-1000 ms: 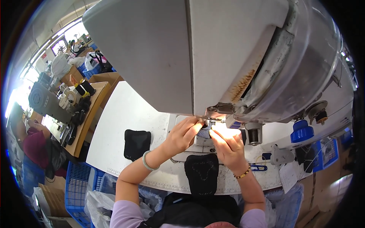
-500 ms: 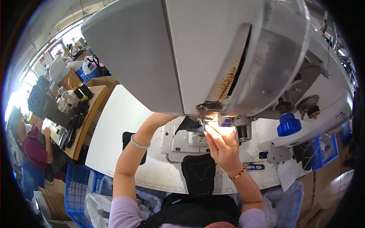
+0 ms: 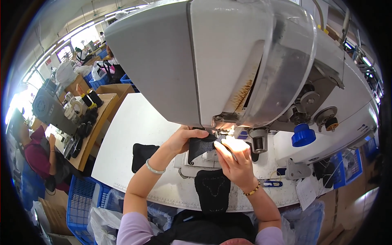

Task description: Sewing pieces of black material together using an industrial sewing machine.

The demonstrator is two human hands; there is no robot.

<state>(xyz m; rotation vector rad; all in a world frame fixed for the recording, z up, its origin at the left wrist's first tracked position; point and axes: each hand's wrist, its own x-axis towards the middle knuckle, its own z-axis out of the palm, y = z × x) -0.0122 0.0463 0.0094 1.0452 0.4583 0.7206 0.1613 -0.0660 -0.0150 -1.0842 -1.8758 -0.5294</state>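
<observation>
Under the head of a large grey and white sewing machine (image 3: 232, 61), both my hands hold a small black fabric piece (image 3: 199, 149) with a grey textured patch. My left hand (image 3: 183, 139) grips its far left edge, thumb on top. My right hand (image 3: 236, 157) pinches the piece's right end close to the lit needle area, its fingers closed together. What lies beneath the right fingers is hidden. A black shaped fabric piece (image 3: 212, 190) with light outline stitching lies at the table's near edge. Another black piece (image 3: 143, 157) rests left of my left forearm.
The white table (image 3: 126, 122) has a ruler along its curved near edge. Blue thread snips (image 3: 271, 183) lie right of my right wrist. A blue knob (image 3: 303, 135) juts from the machine. Blue baskets (image 3: 81, 204) stand lower left; a co-worker (image 3: 36, 155) sits at far left.
My left hand has come out from behind the machine head, and more of the black fabric piece shows. My right hand has shifted slightly nearer. The whole view has tilted a little.
</observation>
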